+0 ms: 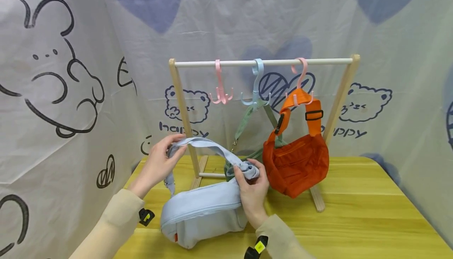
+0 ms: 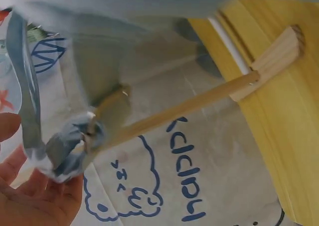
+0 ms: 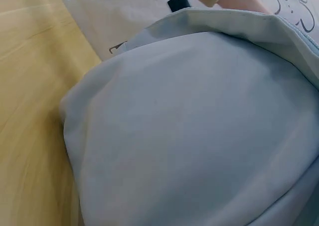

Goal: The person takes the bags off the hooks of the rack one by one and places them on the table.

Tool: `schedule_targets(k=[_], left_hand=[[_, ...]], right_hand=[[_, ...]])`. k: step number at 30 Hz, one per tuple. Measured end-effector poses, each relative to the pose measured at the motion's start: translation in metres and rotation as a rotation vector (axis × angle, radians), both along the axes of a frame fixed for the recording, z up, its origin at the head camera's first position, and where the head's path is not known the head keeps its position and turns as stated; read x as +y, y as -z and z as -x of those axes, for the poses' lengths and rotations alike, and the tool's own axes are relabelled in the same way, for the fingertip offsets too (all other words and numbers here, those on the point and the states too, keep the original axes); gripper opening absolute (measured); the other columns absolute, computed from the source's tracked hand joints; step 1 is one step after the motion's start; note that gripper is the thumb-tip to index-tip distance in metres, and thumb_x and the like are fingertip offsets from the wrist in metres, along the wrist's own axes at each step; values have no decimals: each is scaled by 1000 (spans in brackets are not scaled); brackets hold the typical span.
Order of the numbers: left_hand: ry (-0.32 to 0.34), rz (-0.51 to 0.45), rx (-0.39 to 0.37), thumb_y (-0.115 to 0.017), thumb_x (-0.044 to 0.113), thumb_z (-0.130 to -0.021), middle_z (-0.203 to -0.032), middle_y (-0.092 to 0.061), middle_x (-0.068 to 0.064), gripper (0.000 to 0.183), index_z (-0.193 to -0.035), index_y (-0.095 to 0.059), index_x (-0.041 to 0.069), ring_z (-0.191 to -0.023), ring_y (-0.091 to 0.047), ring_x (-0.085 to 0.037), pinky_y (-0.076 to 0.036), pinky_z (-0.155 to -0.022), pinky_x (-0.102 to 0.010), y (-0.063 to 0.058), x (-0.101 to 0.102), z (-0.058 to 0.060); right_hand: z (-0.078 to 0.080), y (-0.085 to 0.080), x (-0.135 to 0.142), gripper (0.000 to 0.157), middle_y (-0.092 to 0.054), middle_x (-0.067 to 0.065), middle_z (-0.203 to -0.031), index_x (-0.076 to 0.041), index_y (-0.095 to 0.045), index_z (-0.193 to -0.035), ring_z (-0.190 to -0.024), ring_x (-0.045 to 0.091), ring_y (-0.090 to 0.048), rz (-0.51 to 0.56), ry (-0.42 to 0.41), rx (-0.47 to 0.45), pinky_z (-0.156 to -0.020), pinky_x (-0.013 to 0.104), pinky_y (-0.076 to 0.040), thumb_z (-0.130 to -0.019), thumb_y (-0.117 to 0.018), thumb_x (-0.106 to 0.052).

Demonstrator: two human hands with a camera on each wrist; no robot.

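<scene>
A light blue shoulder bag [image 1: 203,208] rests on the table, its zip running along the upper side. My left hand [image 1: 161,163] holds the bag's strap [image 1: 209,143] up at the left, between thumb and fingers. The left wrist view shows the strap [image 2: 31,101] bending across the fingers of that hand [image 2: 37,198]. At the bag's right end my right hand [image 1: 255,192] grips the bunched, knotted part of the strap. In the right wrist view the bag's body [image 3: 184,121] fills most of the picture and hides that hand.
Behind stands a wooden rack with a white rail [image 1: 237,63]. A pink hook [image 1: 220,89] and a blue hook [image 1: 257,82] hang there, the blue one bearing a green bag [image 1: 243,123]. A second pink hook [image 1: 302,74] carries an orange-red bag [image 1: 297,164]. Printed cloth [image 1: 226,11] surrounds the table [image 1: 371,211].
</scene>
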State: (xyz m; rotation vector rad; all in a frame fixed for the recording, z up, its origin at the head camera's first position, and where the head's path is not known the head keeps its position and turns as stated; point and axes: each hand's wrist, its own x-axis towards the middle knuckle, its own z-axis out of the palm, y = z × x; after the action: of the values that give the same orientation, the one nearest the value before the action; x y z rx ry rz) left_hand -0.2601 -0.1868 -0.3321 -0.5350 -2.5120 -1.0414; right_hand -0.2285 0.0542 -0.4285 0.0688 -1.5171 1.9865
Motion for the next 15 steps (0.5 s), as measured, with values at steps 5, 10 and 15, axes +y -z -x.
schedule_targets(k=[5,10,15], left_hand=[[35,44,4,-61,25,-102,-145,-52,-15,40,-138,-58,8,-131,-53,-37,-47,-105,-59,15,-6,-6],[169,97,-66,-55,32,-104,-149,-52,-10,39,-139,-58,15,-139,-47,-38,-36,-111,-67,32,-11,-18],[336,122,-182,-47,28,-106,-144,-59,-13,36,-138,-59,17,-135,-52,-40,-39,-109,-66,49,-18,-28]], right_hand=[[0,-6,-1,42,-62,-1,-102,3,-58,-123,-85,6,-64,29,6,-19,-78,16,-56,-86,-77,-2],[3,-11,0,44,-62,0,-104,3,-56,-126,-88,7,-64,47,-5,-41,-80,16,-55,-87,-76,-4],[7,-15,1,44,-62,2,-104,2,-56,-126,-87,8,-65,50,1,-60,-80,16,-55,-88,-76,-6]])
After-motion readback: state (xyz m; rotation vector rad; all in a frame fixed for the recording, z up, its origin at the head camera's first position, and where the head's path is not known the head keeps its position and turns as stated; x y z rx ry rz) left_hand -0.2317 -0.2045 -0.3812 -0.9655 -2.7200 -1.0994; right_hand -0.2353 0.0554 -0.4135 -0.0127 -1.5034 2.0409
